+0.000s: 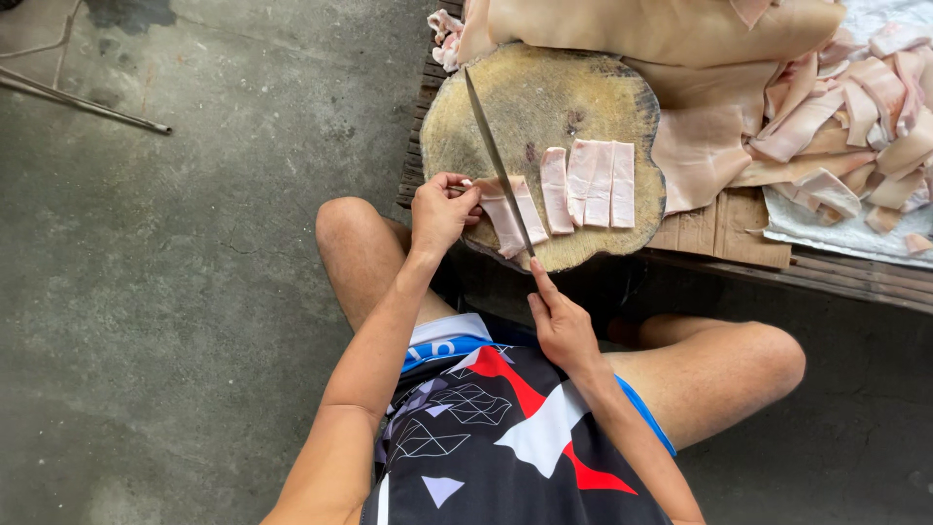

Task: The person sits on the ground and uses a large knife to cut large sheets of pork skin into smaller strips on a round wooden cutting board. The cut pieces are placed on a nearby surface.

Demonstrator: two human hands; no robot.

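A round wooden chopping block (pixel 544 107) sits on a low bench in front of me. My right hand (pixel 562 326) grips the handle of a long thin knife (pixel 498 165), index finger along its spine, and the blade lies across a pale strip of pork skin (pixel 507 216) at the block's near left edge. My left hand (pixel 442 209) pinches the left end of that strip. Several cut strips (pixel 593 183) lie side by side on the block to the right of the blade.
A large slab of pork skin (pixel 661 29) hangs over the far side of the block. A heap of cut strips (pixel 865 107) rests on white sheeting at the right, with cardboard (pixel 724 228) beneath. A metal rod (pixel 87 102) lies on the concrete floor at the left. My bare knees flank the bench.
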